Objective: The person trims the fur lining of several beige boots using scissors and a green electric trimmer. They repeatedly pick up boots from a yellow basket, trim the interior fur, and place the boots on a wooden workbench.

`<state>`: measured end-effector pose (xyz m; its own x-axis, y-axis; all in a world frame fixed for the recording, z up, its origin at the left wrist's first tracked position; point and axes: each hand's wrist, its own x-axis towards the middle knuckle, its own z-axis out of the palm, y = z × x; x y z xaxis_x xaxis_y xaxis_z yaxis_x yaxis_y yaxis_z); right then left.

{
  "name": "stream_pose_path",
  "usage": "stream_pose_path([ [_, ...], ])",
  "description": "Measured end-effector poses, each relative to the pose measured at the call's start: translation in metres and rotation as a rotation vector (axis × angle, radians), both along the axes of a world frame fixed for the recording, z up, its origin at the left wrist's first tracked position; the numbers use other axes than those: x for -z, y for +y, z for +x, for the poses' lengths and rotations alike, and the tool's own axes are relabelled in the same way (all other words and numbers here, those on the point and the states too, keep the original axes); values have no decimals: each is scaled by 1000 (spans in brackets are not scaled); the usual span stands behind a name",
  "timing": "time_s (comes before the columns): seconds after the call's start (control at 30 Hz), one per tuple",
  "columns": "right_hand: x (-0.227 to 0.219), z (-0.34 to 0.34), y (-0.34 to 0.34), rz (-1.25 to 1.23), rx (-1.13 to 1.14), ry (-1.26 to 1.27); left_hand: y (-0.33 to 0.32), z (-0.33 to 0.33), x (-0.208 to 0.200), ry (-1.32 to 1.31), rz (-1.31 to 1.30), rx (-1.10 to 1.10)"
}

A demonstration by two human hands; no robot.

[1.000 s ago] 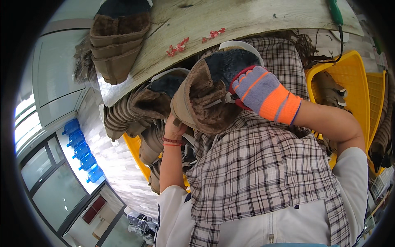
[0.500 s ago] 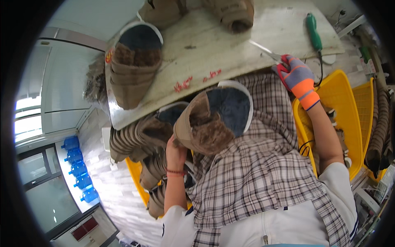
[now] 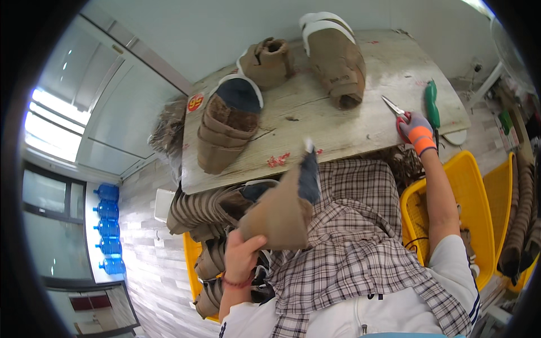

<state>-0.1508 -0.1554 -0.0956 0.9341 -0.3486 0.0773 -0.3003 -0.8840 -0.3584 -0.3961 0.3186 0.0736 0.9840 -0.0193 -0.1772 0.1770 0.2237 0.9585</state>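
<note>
My left hand (image 3: 241, 260) grips the edge of a brown fur-lined shoe upper (image 3: 276, 222), its thumb lying on the outer face. The upper hangs over my lap, slightly blurred, with its dark blue and white end up. On my right hand (image 3: 418, 132) is a grey and orange glove; its fingers close round the red handles of a pair of scissors (image 3: 394, 107) at the table's front right edge. The blades point up and left over the tabletop. A green corded hand tool (image 3: 431, 104) lies just right of that hand.
On the table (image 3: 315, 129) are a stack of uppers (image 3: 222, 143), another upper (image 3: 267, 62), a white-edged pair (image 3: 335, 62) and red scraps (image 3: 278, 160). More uppers (image 3: 197, 208) fill the space below left. Yellow baskets (image 3: 462, 186) stand at right; blue water bottles (image 3: 107, 228) line the left wall.
The upper in my left hand has turned from showing its furry inside to showing its outer side, and has tipped upright. My right hand has moved slightly with the scissors. The view has shifted.
</note>
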Motion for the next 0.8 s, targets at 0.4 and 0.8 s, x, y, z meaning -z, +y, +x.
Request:
stream_pose_path([
  [0.4, -92, 35, 268, 485, -776, -227, 150, 25, 31, -520, 113, -729],
  [0.8, -142, 54, 456, 597, -1049, 207, 178, 46, 36, -385, 74, -518],
])
